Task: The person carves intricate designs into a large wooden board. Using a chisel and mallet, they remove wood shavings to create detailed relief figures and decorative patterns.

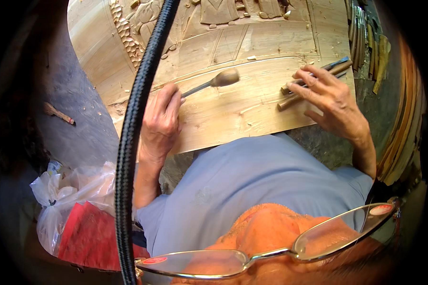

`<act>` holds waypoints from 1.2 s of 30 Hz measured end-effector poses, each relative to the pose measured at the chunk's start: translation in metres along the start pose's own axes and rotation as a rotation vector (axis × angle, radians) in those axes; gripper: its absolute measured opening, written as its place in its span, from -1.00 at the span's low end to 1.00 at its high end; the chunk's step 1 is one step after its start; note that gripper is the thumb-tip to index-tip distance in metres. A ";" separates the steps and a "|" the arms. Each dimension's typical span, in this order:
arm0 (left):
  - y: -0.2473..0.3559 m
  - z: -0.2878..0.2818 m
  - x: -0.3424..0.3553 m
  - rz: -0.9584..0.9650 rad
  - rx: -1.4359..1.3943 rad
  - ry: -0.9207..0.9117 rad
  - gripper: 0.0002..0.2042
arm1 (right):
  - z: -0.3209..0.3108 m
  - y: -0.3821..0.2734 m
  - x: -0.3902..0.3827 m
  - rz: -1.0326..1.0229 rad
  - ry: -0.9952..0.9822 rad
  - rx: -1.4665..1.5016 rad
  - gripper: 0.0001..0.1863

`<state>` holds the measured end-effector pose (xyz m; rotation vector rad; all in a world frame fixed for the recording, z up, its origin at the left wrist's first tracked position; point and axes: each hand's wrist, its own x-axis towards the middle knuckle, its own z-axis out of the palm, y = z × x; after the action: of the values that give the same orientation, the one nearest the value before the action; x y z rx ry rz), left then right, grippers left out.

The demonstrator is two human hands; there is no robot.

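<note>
My left hand (160, 121) is closed around the metal shaft of a carving chisel (225, 78), whose wooden handle points to the right and looks slightly blurred. Its cutting end is hidden by my hand. Under both hands lies a large pale wooden panel (223, 121), with relief carving in its far part. Near the panel's right edge, my right hand (335, 102) hovers with fingers apart, over several more chisels (289, 100) lying together. Their wooden handles show beside my fingers, and one has a blue end. Whether my fingertips touch them I cannot tell.
A black braided cable (145, 80) crosses the view at left. Several tools (361, 42) lie in a row beyond the panel's right edge. On the left are a wooden-handled piece (59, 113), a clear plastic bag (52, 199) and a red item (88, 237). Long wood strips (406, 118) curve at far right.
</note>
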<state>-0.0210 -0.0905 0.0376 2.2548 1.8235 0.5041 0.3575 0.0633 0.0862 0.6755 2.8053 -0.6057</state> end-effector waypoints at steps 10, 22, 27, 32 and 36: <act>-0.015 0.005 -0.034 0.030 0.293 -0.128 -0.78 | 0.064 0.014 -0.019 0.058 0.212 -0.215 -0.41; -0.026 0.000 -0.052 -0.185 0.384 -0.246 -0.67 | 0.070 0.022 -0.037 0.058 0.327 -0.231 -0.45; -0.012 -0.004 -0.021 -0.092 0.327 -0.224 -0.74 | 0.083 0.040 -0.038 0.128 0.385 -0.472 -0.60; -0.010 -0.009 -0.010 -0.039 0.295 -0.240 -0.76 | 0.092 0.049 -0.038 0.111 0.454 -0.471 -0.80; -0.006 -0.014 0.002 -0.057 0.286 -0.327 -0.66 | 0.095 0.054 -0.041 0.103 0.524 -0.490 -0.90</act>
<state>-0.0311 -0.0880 0.0491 2.2798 1.8746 -0.1406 0.4273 0.0502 -0.0068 0.9669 3.1553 0.3294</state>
